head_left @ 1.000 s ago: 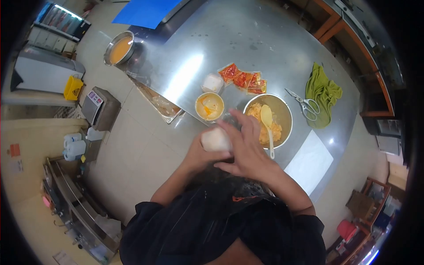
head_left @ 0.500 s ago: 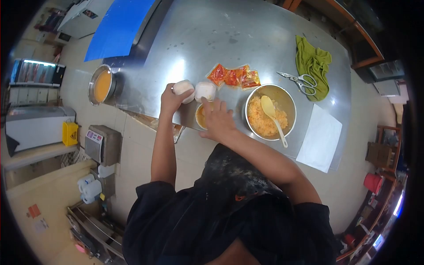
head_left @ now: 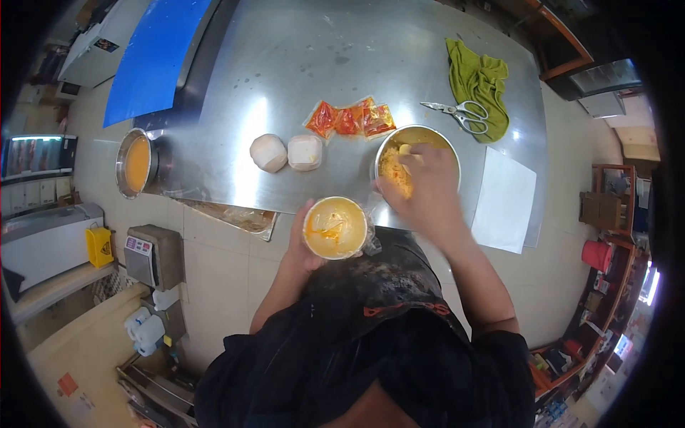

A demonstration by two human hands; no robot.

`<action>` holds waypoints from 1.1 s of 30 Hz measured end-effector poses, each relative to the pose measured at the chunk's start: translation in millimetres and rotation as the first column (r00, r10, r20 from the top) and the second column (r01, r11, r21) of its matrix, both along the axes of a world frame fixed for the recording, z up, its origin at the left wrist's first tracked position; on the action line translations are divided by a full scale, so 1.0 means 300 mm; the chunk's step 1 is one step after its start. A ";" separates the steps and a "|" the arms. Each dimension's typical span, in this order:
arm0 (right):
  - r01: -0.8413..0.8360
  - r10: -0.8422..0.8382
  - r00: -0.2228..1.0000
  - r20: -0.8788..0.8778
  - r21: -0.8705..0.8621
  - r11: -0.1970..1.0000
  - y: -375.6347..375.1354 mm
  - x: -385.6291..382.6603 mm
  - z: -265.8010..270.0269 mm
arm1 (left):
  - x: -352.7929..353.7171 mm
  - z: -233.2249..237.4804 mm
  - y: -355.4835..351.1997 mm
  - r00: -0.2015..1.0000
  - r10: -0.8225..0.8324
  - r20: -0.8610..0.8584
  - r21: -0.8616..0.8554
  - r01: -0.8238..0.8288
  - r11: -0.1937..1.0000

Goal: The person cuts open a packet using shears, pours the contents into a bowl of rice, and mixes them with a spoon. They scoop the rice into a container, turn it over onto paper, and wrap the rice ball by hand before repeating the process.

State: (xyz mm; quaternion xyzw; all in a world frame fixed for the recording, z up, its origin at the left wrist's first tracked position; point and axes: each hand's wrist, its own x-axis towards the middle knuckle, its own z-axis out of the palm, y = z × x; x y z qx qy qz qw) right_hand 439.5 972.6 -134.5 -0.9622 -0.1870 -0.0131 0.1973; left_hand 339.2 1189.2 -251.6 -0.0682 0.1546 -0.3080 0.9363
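Near the table's front edge, my left hand (head_left: 298, 250) is closed around a small pale cup (head_left: 335, 227), tilted so its orange-streaked inside shows. Crumpled clear plastic (head_left: 372, 235) hangs at the cup's right side. Over the steel bowl (head_left: 457, 162) of orange-tinted rice (head_left: 391, 173), my right hand (head_left: 428, 185) grips the pale yellow serving spoon (head_left: 405, 150). Motion smears this hand, and it hides the spoon's handle and part of the rice. Beyond the cup, two whitish rounded bundles, a left one (head_left: 268, 153) and a right one (head_left: 305, 153), sit side by side on the steel table.
Red-orange sauce packets (head_left: 349, 118) lie behind the bowl. Scissors (head_left: 464, 116) and a green cloth (head_left: 479, 85) are at the far right, above a white sheet (head_left: 505, 200). A pan of orange liquid (head_left: 137, 164) stands left, near a blue board (head_left: 158, 60).
My left hand has left the white bundle and now holds the cup, lifted toward me off the table edge. My right hand has moved right from the cup to the spoon in the rice bowl.
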 end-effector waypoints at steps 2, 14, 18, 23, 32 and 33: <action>0.177 -0.322 0.920 -0.223 -0.498 0.849 -0.108 0.033 -0.089 | 0.008 -0.010 -0.035 0.978 -0.022 -0.206 -0.042 0.014 0.999; 0.145 -0.161 0.987 0.025 -0.590 0.794 -0.236 0.054 -0.105 | 0.198 -0.045 -0.115 0.894 -0.276 0.353 0.481 0.079 0.873; 0.009 -0.099 0.992 -0.073 -0.759 0.651 -0.240 0.056 -0.119 | 0.209 0.000 -0.132 0.893 -0.319 0.317 0.560 0.095 0.823; -0.053 -0.247 0.881 -0.405 -0.601 0.798 -0.302 0.080 -0.145 | 0.219 -0.004 -0.169 0.888 -0.362 0.283 0.614 0.123 0.780; 0.005 -0.202 0.814 -0.544 -0.342 0.940 -0.408 0.036 -0.236 | 0.237 -0.027 -0.164 0.938 -0.236 0.255 0.526 0.070 0.848; 0.026 -0.226 0.794 -0.564 -0.340 0.940 -0.409 0.038 -0.226 | 0.240 -0.029 -0.162 0.939 -0.232 0.256 0.516 0.070 0.854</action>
